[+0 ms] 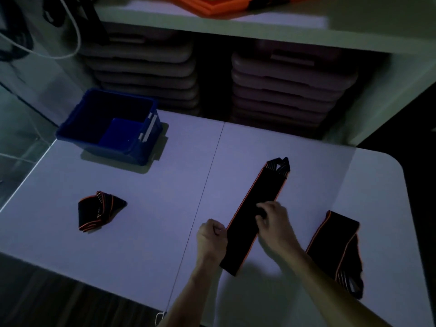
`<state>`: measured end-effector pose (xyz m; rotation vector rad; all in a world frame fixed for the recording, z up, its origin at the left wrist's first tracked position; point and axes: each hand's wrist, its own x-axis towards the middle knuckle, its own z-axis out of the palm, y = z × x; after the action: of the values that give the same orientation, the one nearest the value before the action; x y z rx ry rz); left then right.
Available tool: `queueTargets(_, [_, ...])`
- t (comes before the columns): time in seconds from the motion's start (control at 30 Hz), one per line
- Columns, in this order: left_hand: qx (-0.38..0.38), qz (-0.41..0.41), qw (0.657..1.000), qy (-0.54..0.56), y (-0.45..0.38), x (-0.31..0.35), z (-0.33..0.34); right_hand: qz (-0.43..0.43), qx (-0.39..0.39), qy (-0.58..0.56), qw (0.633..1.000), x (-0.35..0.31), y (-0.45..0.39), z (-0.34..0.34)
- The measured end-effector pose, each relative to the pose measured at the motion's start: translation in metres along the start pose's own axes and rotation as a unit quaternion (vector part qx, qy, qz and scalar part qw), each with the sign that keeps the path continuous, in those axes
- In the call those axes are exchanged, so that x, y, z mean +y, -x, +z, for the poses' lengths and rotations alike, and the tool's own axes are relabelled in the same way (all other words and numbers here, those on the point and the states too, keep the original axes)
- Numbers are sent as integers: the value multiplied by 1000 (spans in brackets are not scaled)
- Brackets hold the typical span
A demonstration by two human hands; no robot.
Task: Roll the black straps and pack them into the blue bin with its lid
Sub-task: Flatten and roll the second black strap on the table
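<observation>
Fingers (217, 228) of the left hand (211, 239) are curling shut on the near edge of a flat strap (254, 215), while the right hand (273, 220) is pinching its middle. Far left, the blue bin (70, 128) is sitting open, its lid (118, 135) leaning inside. One rolled strap (100, 211) is waiting near it; another strap (335, 249) is lying unrolled at right. Nothing appears packed yet, so most work remains.
</observation>
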<state>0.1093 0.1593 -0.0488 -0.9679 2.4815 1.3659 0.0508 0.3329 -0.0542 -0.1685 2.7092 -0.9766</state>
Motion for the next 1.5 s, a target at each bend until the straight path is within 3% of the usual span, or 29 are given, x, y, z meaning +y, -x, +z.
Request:
queueTargets(0.17, [-63, 82, 991, -83, 6, -2, 5, -33, -49, 132, 990, -3, 6, 1])
queueTargets(0.37, [-106, 132, 976, -136, 11, 2, 10, -46, -106, 133, 984, 5, -7, -18])
queueTargets(0.5, [-45, 146, 974, -165, 20, 13, 17, -19, -30, 65, 997, 23, 3, -32])
queueTargets(0.57, [10, 199, 959, -201, 28, 23, 26, -16, 41, 44, 998, 36, 21, -50])
queueTargets(0.63, [18, 263, 947, -182, 39, 35, 43, -27, 108, 92, 990, 55, 46, -71])
queueTargets(0.73, [-84, 356, 915, -171, 58, 53, 76, 29, 138, 174, 975, 84, 84, -98])
queueTargets(0.83, [-226, 344, 879, -240, 79, 65, 112, 156, 175, 147, 961, 111, 113, -105])
queueTargets(0.93, [-233, 365, 836, -336, 93, 67, 141, 299, 154, 69, 939, 132, 129, -97])
queueTargets(1.07, [-231, 423, 759, -438, 92, 74, 153, 324, 118, -15, 939, 139, 138, -91])
queueTargets(1.17, [-222, 425, 788, -386, 85, 82, 148, 322, 134, -60, 935, 134, 135, -96])
queueTargets(1.33, [-269, 273, 921, -67, 73, 111, 119, 269, 135, -74, 951, 123, 129, -107])
queueTargets(1.5, [-133, 118, 977, 118, 39, 112, 68, 158, 177, -143, 961, 81, 99, -139])
